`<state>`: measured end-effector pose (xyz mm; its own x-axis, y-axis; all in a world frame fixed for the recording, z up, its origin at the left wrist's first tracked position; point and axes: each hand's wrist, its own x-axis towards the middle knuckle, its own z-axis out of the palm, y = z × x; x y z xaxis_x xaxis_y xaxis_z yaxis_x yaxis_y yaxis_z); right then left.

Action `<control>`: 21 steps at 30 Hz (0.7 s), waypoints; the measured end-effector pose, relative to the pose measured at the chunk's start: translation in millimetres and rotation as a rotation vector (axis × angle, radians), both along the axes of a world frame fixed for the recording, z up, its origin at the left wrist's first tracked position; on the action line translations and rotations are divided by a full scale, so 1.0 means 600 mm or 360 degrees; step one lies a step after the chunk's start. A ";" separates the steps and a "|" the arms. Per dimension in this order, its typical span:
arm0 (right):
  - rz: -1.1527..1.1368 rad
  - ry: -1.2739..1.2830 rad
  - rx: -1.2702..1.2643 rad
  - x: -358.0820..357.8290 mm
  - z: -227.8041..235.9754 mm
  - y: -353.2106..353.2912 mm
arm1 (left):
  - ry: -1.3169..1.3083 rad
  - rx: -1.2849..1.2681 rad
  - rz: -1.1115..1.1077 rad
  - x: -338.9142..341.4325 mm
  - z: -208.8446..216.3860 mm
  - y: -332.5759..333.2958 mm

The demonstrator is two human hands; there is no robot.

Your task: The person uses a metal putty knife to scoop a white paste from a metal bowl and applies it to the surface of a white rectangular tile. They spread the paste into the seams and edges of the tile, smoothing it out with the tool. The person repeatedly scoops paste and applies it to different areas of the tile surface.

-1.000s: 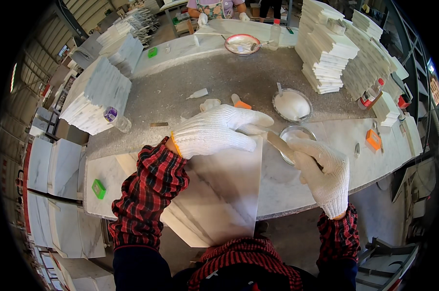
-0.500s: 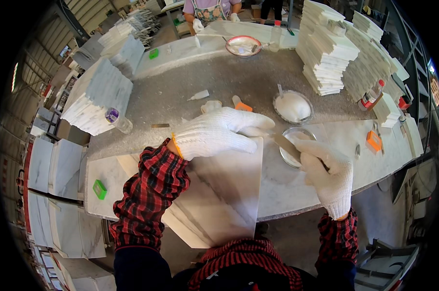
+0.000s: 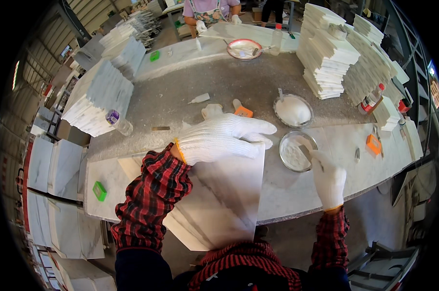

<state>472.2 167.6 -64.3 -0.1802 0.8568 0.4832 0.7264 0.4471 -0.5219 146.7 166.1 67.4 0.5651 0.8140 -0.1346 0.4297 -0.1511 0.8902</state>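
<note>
My left hand (image 3: 219, 136), in a white knit glove, rests on the far edge of a white, grey-veined marble slab (image 3: 219, 199), fingers stretched to the right. The slab overhangs the table's near edge. My right hand (image 3: 329, 179), gloved alike, is closed on a putty knife (image 3: 305, 153); the grip hides its handle. The blade is over the right side of a round metal bowl (image 3: 290, 167) of white paste. Just beyond stands a second bowl (image 3: 310, 116) heaped with white material and holding a small tool.
Stacks of marble pieces stand left (image 3: 96, 97) and right (image 3: 326, 53). Bottles (image 3: 120, 121) and orange (image 3: 373, 144) and green (image 3: 99, 190) objects lie about the table. A glove (image 3: 212, 111) lies beyond my left hand. A co-worker in an apron (image 3: 210, 12) is across the table.
My right hand has drawn back slightly, taking the putty knife from beside the slab's corner to the bowl's right side. My left hand stays at the slab's edge, nearly still.
</note>
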 end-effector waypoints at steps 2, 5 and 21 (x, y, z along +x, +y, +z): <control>0.0058 0.0654 -0.0680 -0.015 0.082 -0.011 | -0.0012 -0.0050 0.0026 0.005 -0.005 0.002; 0.0221 0.0952 -0.1105 -0.031 0.171 -0.014 | 0.0008 -0.0015 0.0013 0.001 -0.008 -0.002; 0.1334 0.0731 -0.0772 -0.069 0.151 0.108 | 0.0166 0.0215 0.0012 0.006 -0.009 0.003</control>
